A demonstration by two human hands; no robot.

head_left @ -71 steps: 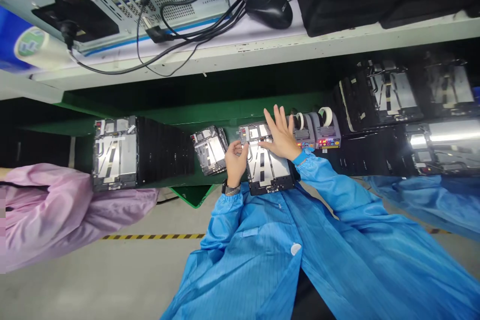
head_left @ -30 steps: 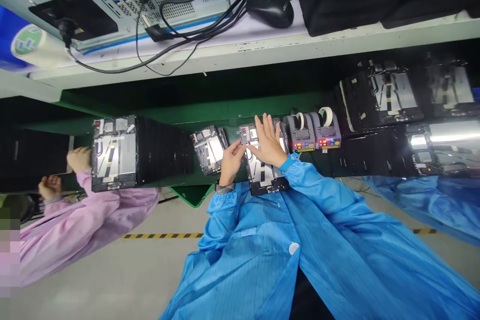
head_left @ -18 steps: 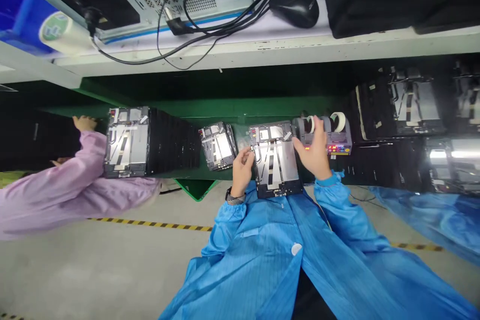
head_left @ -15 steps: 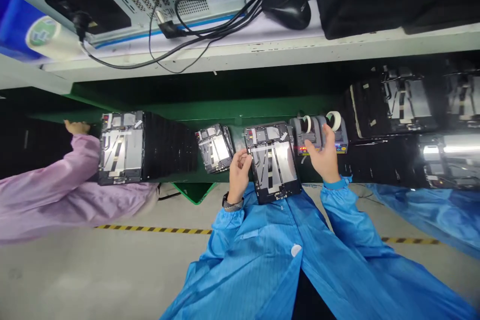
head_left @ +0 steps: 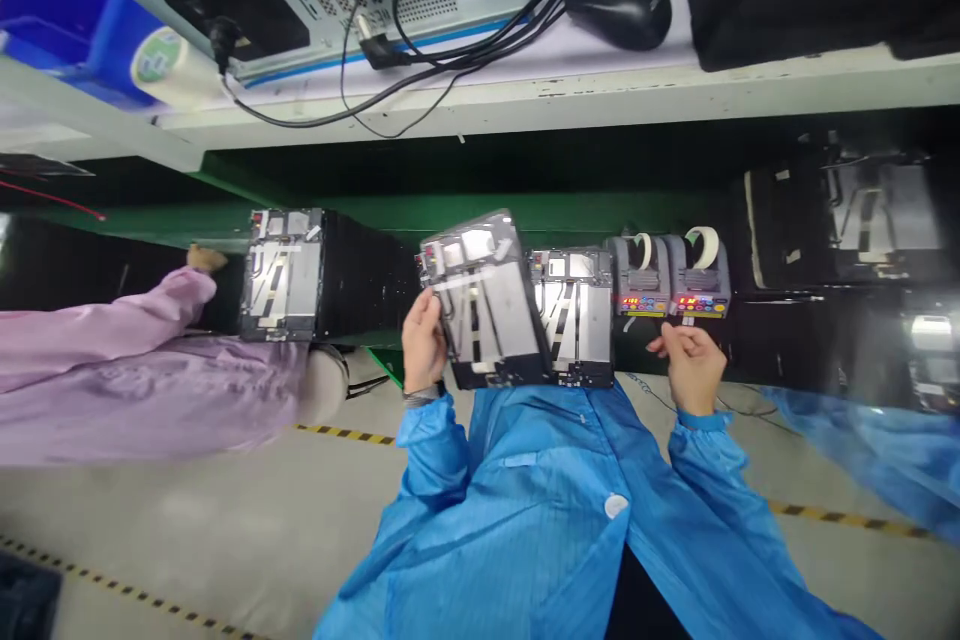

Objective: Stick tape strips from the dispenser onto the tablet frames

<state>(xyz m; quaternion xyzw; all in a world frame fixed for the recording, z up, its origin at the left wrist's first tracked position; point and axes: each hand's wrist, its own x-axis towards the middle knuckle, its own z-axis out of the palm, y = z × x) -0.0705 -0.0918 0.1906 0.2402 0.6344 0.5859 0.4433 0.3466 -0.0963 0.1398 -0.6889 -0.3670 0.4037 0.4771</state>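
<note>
Your left hand is clamped on the left edge of the raised tablet, thumb over its face. The tablet tilts up off the green belt with its open back toward you. Just right of that grip, partly behind the raised tablet's right edge, a second tablet lies flat on the belt. Your right hand sits well to the right of the grip, fingers curled, just below the tape dispenser.

As I read it, you are mid-lift, carrying the tablet with one hand while the other is at the tape. With only one edge held, the next move calls for a steady wrist and room between the two tablets, so they don't scrape.

I cannot tell whether your right fingertips pinch a strip of tape; it is too small to make out. Your left fingers behind the tablet are hidden. Far left of your grip, a co-worker's pink sleeve covers most of that person's hand.
</note>
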